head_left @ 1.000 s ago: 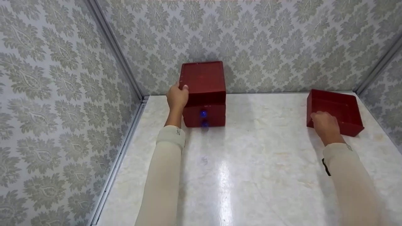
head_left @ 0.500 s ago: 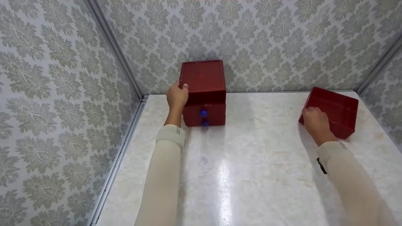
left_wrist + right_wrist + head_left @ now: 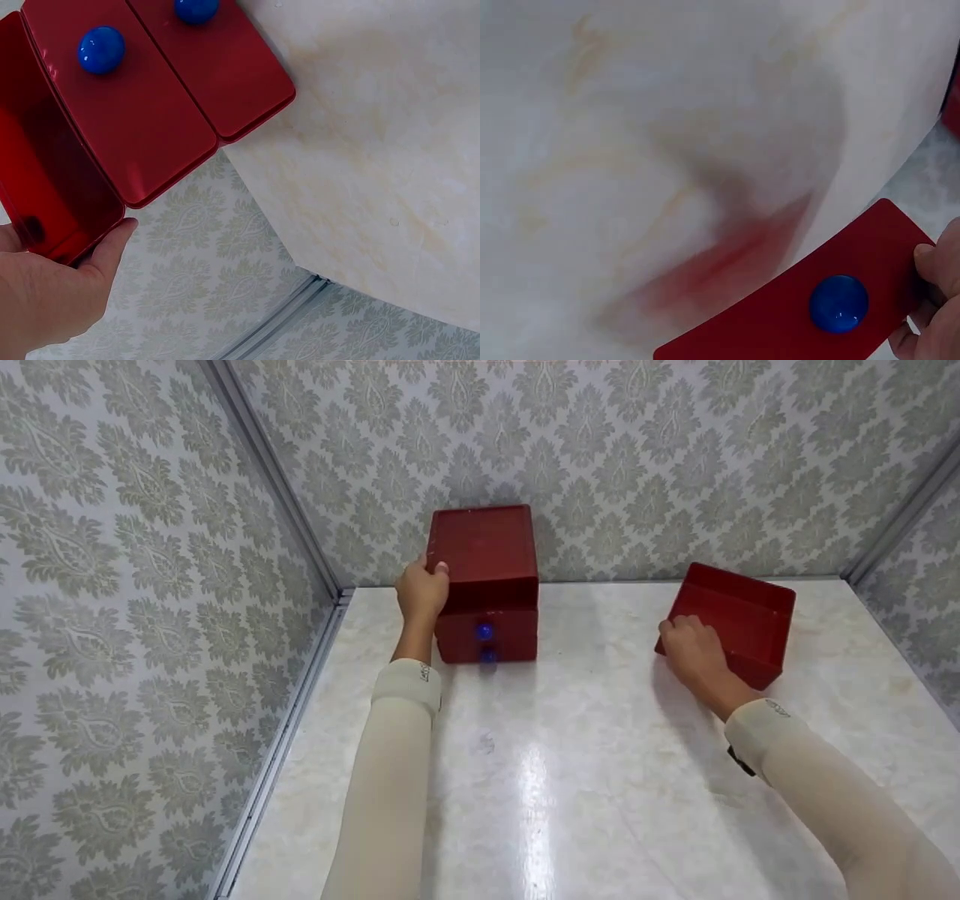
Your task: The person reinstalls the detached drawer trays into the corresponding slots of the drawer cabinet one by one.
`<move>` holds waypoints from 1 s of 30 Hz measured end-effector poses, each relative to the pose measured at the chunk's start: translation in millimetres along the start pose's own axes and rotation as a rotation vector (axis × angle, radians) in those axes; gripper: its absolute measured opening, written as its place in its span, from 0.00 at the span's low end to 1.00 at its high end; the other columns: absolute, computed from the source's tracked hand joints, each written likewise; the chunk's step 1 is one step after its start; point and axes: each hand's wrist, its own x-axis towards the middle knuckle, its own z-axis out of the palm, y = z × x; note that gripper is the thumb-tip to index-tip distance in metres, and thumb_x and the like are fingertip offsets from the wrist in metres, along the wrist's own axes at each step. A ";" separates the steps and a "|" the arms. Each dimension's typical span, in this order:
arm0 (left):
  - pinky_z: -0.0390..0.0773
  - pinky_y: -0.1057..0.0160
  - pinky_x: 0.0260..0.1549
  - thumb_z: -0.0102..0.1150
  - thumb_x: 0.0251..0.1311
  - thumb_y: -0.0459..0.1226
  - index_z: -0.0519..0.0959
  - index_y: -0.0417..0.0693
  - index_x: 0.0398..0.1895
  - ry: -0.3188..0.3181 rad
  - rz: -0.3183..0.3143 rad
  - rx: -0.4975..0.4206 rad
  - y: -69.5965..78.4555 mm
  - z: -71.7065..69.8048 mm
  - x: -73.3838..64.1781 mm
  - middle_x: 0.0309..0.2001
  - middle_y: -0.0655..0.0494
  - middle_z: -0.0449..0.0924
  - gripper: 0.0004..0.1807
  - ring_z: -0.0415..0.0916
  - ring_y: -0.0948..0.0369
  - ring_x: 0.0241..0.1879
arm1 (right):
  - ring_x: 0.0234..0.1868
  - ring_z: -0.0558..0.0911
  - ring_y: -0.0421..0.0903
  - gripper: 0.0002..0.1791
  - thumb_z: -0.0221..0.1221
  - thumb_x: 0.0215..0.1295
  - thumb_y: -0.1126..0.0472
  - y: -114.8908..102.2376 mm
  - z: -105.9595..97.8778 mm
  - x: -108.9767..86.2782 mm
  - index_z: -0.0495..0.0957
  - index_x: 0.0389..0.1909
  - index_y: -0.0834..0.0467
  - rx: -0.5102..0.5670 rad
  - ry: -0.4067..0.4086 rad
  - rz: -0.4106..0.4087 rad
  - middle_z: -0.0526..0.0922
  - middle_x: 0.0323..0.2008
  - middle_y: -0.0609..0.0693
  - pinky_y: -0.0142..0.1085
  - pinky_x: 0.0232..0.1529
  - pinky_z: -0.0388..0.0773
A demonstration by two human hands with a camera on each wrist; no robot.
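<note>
A red drawer cabinet [image 3: 484, 544] stands against the back wall. Its top slot [image 3: 495, 595] is hollow, and the two drawers below carry blue knobs [image 3: 101, 49]. My left hand [image 3: 422, 596] grips the cabinet's left side at that slot, with the thumb [image 3: 114, 241] along the edge in the left wrist view. Farther right, my right hand [image 3: 696, 649] holds a loose red drawer [image 3: 739, 619] by its left front corner. In the right wrist view the drawer's front panel shows a blue knob [image 3: 838, 304], and its red reflection [image 3: 727, 266] lies on the tabletop below.
The glossy white marbled tabletop [image 3: 600, 735] spreads between the cabinet and the drawer. Patterned wall panels [image 3: 600, 457] rise at the back and both sides, with a grey metal rail [image 3: 289, 735] along the left edge.
My right hand has carried the drawer leftward from near the right wall, turning it slightly. The left hand and the cabinet have stayed in place.
</note>
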 end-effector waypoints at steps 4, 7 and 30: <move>0.72 0.49 0.66 0.51 0.75 0.46 0.70 0.47 0.74 -0.001 0.003 -0.001 0.1 0.3 -0.2 0.66 0.46 0.78 0.27 0.75 0.50 0.66 | 0.44 0.80 0.63 0.13 0.64 0.63 0.70 -30.3 -5.5 -2.8 0.80 0.49 0.68 -0.022 0.014 -0.067 0.82 0.40 0.67 0.57 0.41 0.82; 0.73 0.50 0.66 0.50 0.76 0.46 0.70 0.48 0.74 -0.006 0.002 0.001 0.0 0.6 0.0 0.66 0.47 0.78 0.27 0.75 0.51 0.66 | 0.44 0.80 0.61 0.15 0.65 0.64 0.68 -56.6 -11.5 -8.4 0.81 0.51 0.66 -0.015 0.000 -0.106 0.83 0.42 0.64 0.54 0.43 0.83; 0.70 0.51 0.69 0.51 0.75 0.46 0.67 0.46 0.76 -0.001 -0.019 0.031 0.2 -0.4 0.6 0.69 0.45 0.75 0.30 0.72 0.50 0.69 | 0.36 0.81 0.52 0.10 0.71 0.58 0.68 -191.4 -46.4 -58.9 0.84 0.41 0.60 0.072 0.181 -0.424 0.83 0.34 0.55 0.41 0.32 0.81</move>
